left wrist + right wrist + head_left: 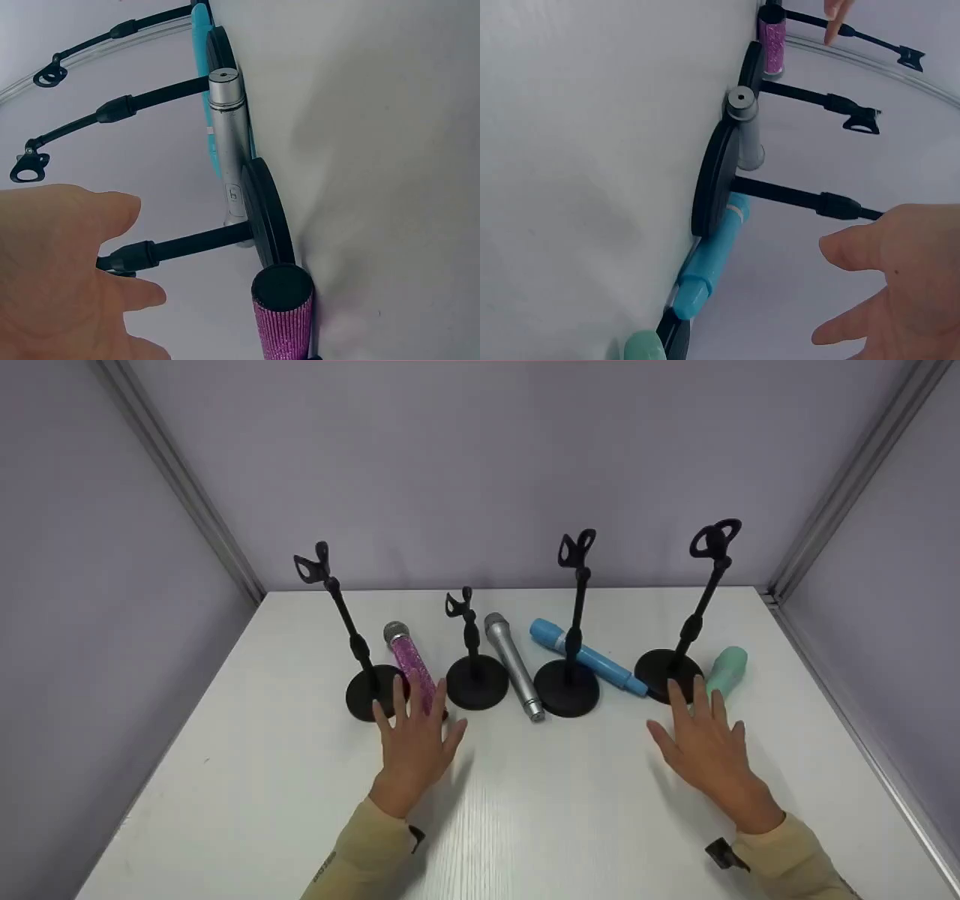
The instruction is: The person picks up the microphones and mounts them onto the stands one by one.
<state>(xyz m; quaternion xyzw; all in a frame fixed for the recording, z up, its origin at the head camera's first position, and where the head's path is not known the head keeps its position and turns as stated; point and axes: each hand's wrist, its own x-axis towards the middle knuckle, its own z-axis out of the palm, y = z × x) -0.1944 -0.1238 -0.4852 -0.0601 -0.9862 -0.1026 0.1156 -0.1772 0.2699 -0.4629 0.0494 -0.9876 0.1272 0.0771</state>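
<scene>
My left hand hovers over the table with fingers spread, nearest to a glittery pink microphone and the far-left black stand. My right hand, fingers also spread, is above the table near a mint green microphone and the far-right stand. Neither hand holds anything. A silver microphone lies between the two middle stands. Behind the stand right of centre lies a blue microphone. In the left wrist view the pink microphone shows its dark end cap.
Four-part row of several black desk stands with clip holders spans the white table; the far-left stand leans left and the short one is lowest. Grey panels enclose the back and sides.
</scene>
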